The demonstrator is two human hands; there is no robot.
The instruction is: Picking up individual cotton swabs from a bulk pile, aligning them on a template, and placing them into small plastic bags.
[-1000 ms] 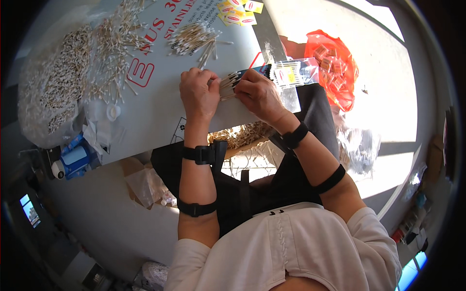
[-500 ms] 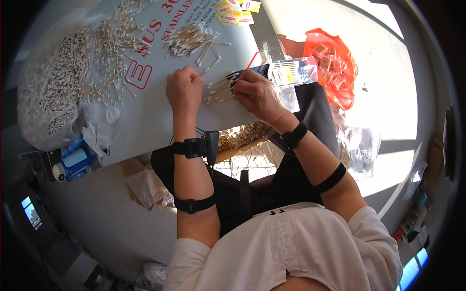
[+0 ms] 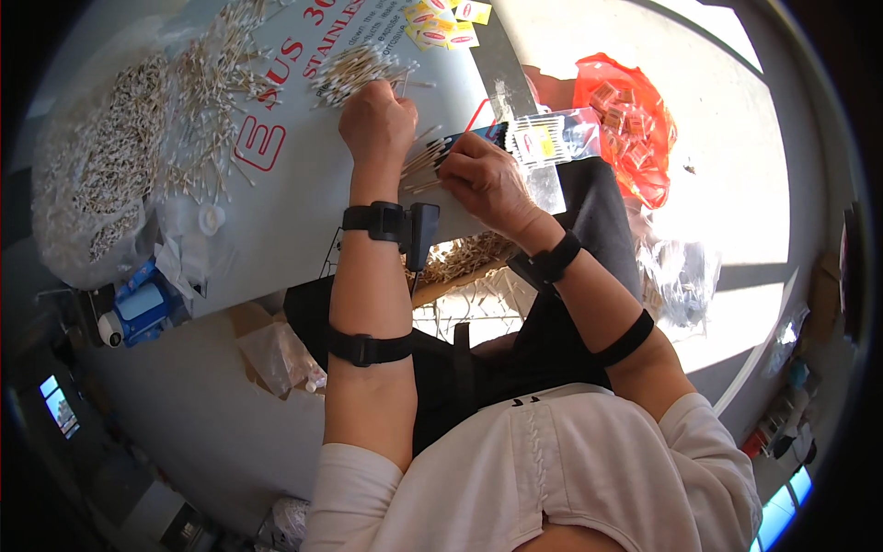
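My left hand [image 3: 379,127] is closed at the near edge of a small pile of cotton swabs [image 3: 354,72]. Its fingertips are hidden behind the knuckles; a thin swab stick shows right beside them, but I cannot tell if it is gripped. My right hand [image 3: 487,182] pinches a bunch of cotton swabs [image 3: 423,167] low over the table, their white tips fanning out to the left. Just beyond that hand lies a clear packet [image 3: 578,133], with a row of swabs and a yellow label in it, beside a dark strip.
A large clear bag of swabs [image 3: 115,166] stands at the left, with loose swabs [image 3: 216,110] spread beside it. Yellow-and-white cards [image 3: 443,28] lie at the far edge. A red bag [image 3: 662,138] of small packs sits right of the grey table [image 3: 276,230]. A blue-and-white container [image 3: 145,304] is near the left corner.
My left hand has moved away from me and slightly right, from beside the held bunch to the swab pile. My right hand has stayed in place with its bunch, which looks gathered closer.
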